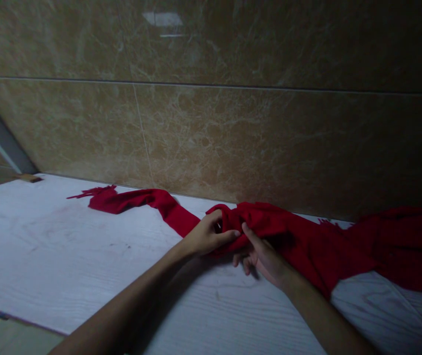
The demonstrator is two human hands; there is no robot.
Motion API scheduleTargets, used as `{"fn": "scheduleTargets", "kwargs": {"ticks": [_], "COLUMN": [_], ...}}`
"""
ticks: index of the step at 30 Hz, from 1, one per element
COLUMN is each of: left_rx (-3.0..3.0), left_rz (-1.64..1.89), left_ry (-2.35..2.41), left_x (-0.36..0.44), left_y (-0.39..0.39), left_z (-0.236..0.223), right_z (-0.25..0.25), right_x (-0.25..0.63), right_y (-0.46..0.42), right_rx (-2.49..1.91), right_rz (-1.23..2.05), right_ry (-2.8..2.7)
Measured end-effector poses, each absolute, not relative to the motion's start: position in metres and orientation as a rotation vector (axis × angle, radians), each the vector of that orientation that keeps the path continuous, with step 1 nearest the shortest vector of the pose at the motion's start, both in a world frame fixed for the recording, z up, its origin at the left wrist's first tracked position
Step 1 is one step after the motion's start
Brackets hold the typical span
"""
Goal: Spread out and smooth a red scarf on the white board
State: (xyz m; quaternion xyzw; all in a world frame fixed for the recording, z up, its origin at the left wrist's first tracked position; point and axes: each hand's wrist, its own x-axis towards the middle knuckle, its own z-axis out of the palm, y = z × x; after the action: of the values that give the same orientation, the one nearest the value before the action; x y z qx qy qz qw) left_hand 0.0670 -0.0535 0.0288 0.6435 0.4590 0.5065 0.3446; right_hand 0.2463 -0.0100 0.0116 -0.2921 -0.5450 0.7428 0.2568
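Note:
A long red scarf [307, 241] with fringed ends runs across the white wood-grain board, bunched up in the middle. My left hand [211, 234] is closed around a gathered loop of it, thumb lying along the front of the cloth. Just to the right, my right hand [264, 256] holds the same bunch, its thumb pressed on the cloth from the front and its other fingers curled below. Part of the left fingers is hidden behind the fabric. One narrow, twisted end trails off to the left, finishing in loose tassels.
The white board [66, 246] reaches back to a brown marble-patterned tiled wall [211, 128]. A small wooden block [29, 178] lies at the far left corner, beside a grey metal post [3, 130]. More red cloth [414, 246] spreads out at the right edge.

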Motion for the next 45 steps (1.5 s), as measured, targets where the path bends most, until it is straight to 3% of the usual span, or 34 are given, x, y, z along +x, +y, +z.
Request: {"fn": "scheduleTargets", "kwargs": {"ticks": [15, 24, 29, 37, 45], "left_rx": [1.788, 1.281, 0.940, 0.900, 1.250], "left_rz": [1.061, 1.718, 1.843, 1.735, 1.208], "left_ry": [1.490, 1.331, 1.190, 1.145, 1.284], "left_x": [0.058, 0.034, 0.036, 0.031, 0.028], "left_y": [-0.052, -0.039, -0.041, -0.045, -0.051], "left_z": [0.031, 0.035, 0.042, 0.053, 0.044], "right_z": [0.007, 0.005, 0.010, 0.007, 0.012], "right_x": [0.247, 0.257, 0.257, 0.263, 0.267], "right_y": [-0.003, 0.005, 0.003, 0.022, 0.025], "right_rx": [-0.994, -1.057, -1.041, -1.087, -0.888], "right_rz": [1.718, 1.643, 1.651, 1.571, 1.611], "right_ry": [-1.372, -1.527, -1.465, -1.352, -1.195]}}
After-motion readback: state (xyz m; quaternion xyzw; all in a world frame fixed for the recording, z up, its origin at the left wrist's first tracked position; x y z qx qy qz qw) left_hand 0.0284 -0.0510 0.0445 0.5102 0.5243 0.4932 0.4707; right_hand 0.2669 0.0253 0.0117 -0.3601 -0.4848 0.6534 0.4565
